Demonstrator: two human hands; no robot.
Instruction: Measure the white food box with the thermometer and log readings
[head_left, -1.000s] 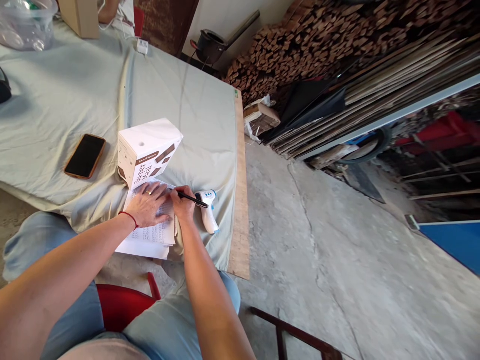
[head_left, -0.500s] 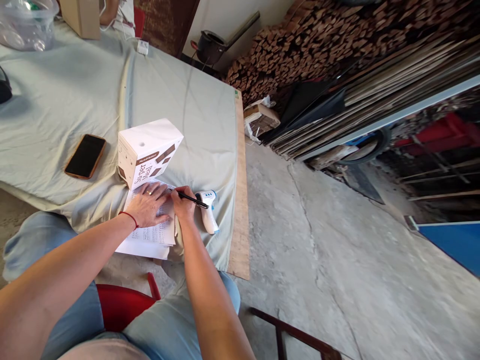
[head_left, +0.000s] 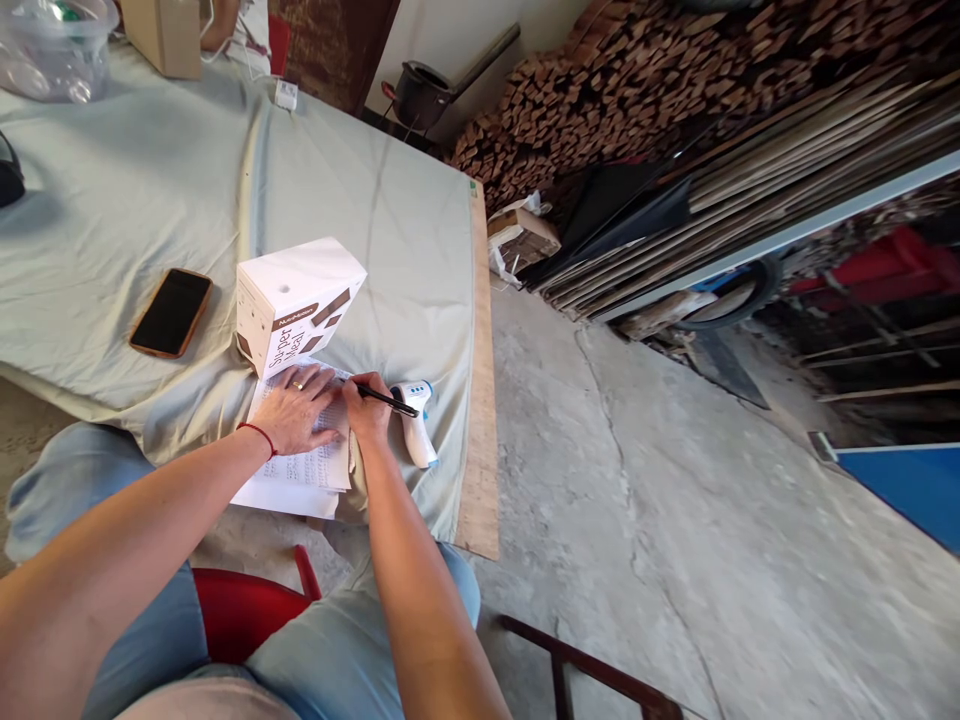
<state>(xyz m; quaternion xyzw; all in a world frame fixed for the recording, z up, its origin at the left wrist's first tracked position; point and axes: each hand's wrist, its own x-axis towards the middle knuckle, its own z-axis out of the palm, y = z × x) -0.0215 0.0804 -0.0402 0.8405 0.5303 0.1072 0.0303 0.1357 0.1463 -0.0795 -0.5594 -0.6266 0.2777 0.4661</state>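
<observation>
My left hand (head_left: 298, 410) lies flat with its fingers spread on sheets of paper (head_left: 307, 468) that carry rows of writing. A ring and a red wrist string show on it. Beside it, my right hand (head_left: 367, 405) grips a black pen (head_left: 394, 403), its back end pointing right and its tip hidden at the paper. Just right of that hand a white and blue infrared thermometer (head_left: 417, 425) lies on the cloth. Beyond the paper stands a white box (head_left: 300, 290) with brown print. A phone in an orange-brown case (head_left: 171, 312) lies to the left.
A pale green cloth (head_left: 420, 240) covers the table, whose bare wooden edge (head_left: 478, 430) runs down the right. At the far left stand a clear plastic tub (head_left: 56, 50) and a cardboard box (head_left: 161, 38). Stacked firewood (head_left: 555, 110) lines the back, past the concrete floor (head_left: 585, 480).
</observation>
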